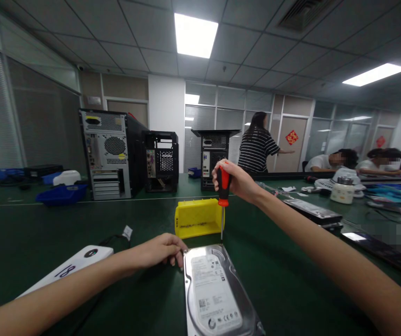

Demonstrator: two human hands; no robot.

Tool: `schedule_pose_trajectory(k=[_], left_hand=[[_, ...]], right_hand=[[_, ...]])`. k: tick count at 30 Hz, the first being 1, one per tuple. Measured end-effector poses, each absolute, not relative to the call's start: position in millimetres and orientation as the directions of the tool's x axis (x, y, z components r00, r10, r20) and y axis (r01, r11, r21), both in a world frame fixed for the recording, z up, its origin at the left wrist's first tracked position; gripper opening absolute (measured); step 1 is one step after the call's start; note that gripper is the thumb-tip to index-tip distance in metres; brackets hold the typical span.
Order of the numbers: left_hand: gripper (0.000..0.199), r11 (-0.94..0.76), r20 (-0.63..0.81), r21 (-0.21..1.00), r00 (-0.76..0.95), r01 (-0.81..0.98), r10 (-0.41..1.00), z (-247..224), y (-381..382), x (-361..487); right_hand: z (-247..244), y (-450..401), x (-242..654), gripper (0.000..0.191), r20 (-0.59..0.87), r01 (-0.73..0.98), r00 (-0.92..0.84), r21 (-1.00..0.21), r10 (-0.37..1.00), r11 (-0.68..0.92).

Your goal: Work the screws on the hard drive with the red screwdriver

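A silver hard drive (217,289) with a white label lies flat on the green table, its near end cut off by the picture's lower edge. At its far left corner, my left hand (163,249) has loosely curled fingers against the edge. My right hand (237,179) is wrapped round the handle of a red and black screwdriver (224,189). The screwdriver stands upright, its tip at the drive's far edge near the right corner. Right behind the drive, a yellow bin (198,218) on its side, mouth towards me, holds small dark pieces, probably screws.
Computer cases (107,154) stand along the back. A white power bank-like box (71,268) marked 18 lies left, with a cable. On the right are stacked hard drives (314,212), a dark phone-like slab (378,249) and a jar (342,191). Other people are beyond the table.
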State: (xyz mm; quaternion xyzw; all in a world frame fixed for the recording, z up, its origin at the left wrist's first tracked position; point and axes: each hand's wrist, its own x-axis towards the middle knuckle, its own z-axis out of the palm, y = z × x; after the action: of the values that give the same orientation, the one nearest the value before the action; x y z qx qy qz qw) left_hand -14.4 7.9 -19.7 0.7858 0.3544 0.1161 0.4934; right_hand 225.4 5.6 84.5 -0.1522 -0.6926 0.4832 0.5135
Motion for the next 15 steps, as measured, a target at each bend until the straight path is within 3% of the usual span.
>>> schedule_pose_trajectory(k=[7, 15], left_hand=[[0.029, -0.292, -0.166, 0.853, 0.756, 0.432, 0.634, -22, 12, -16], [0.034, -0.374, -0.13, 0.8, 0.745, 0.468, 0.654, -13, 3, -17]], right_hand=[[85, 4, 226, 0.015, 0.576, -0.223, -0.43, -0.814, 0.695, 0.537], [93, -3, 233, 0.012, 0.463, -0.096, -0.531, -0.865, 0.71, 0.493]])
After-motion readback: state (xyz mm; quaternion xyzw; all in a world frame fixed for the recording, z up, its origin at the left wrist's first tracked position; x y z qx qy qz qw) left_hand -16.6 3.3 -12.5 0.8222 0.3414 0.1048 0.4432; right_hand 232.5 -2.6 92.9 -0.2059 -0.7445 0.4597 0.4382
